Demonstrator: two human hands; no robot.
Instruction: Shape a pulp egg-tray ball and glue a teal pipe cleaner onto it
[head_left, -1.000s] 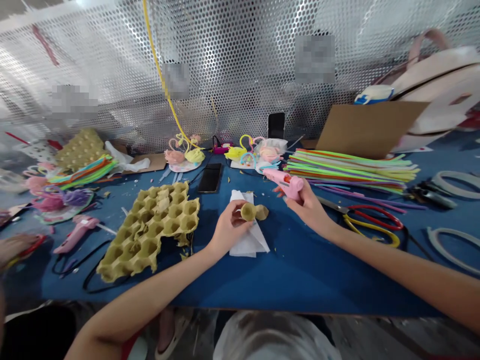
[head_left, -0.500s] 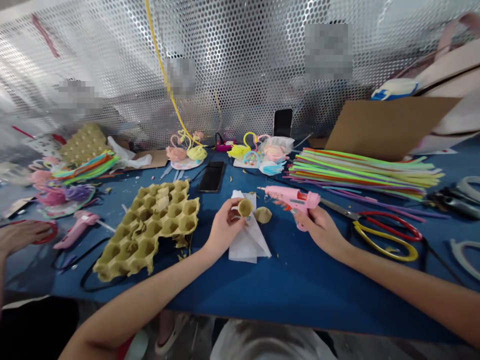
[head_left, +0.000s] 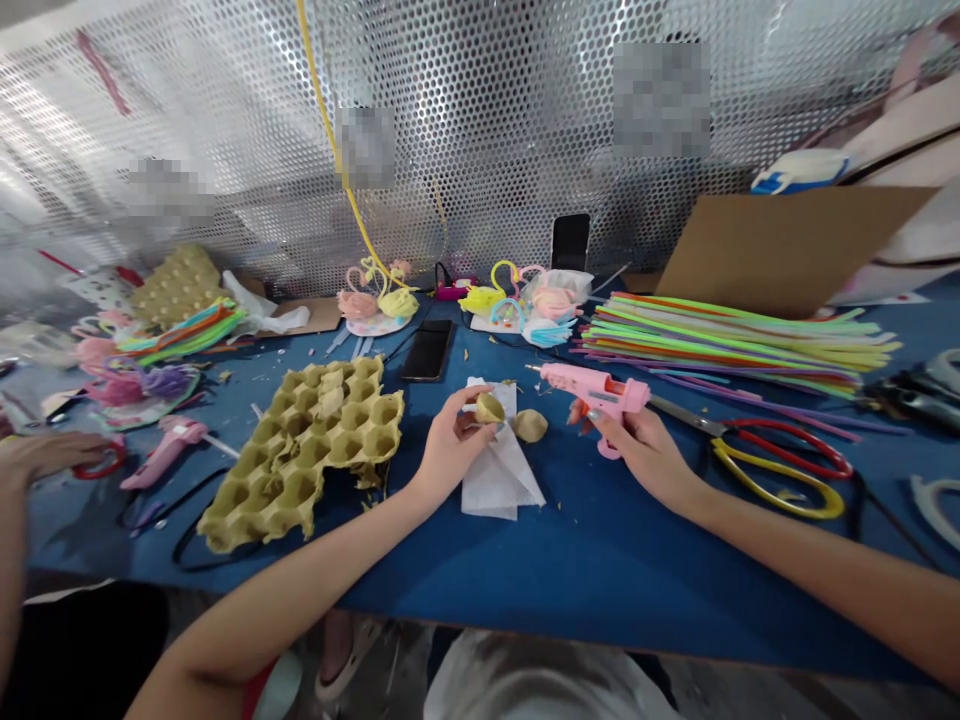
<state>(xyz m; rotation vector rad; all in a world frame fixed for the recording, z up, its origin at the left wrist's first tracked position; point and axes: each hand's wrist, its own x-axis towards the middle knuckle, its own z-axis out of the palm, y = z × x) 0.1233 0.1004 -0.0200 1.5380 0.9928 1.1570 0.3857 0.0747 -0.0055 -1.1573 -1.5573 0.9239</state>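
Between the thumb and fingers of my left hand (head_left: 455, 440) is a cut egg carton cup (head_left: 490, 408), tilted above a folded white tissue (head_left: 491, 480). A second carton cup (head_left: 530, 426) lies just right of the tissue. My right hand (head_left: 649, 450) grips a pink glue gun (head_left: 592, 388) by its handle, with the nozzle pointing left and apart from the cup. Left of my left hand lies an egg carton tray (head_left: 300, 440) with a section cut away.
Scissors (head_left: 780, 465) with red and yellow handles lie right of my right hand, near bundled pipe cleaners (head_left: 735, 340). A phone (head_left: 427, 350) and pipe-cleaner swans (head_left: 375, 300) are behind. At left, a co-worker's hand (head_left: 60, 455) is near another pink glue gun (head_left: 165, 450).
The cup in my left hand has tilted, its opening turning more toward the upper right. The glue gun has shifted slightly right and up in view. The head view has moved a little.
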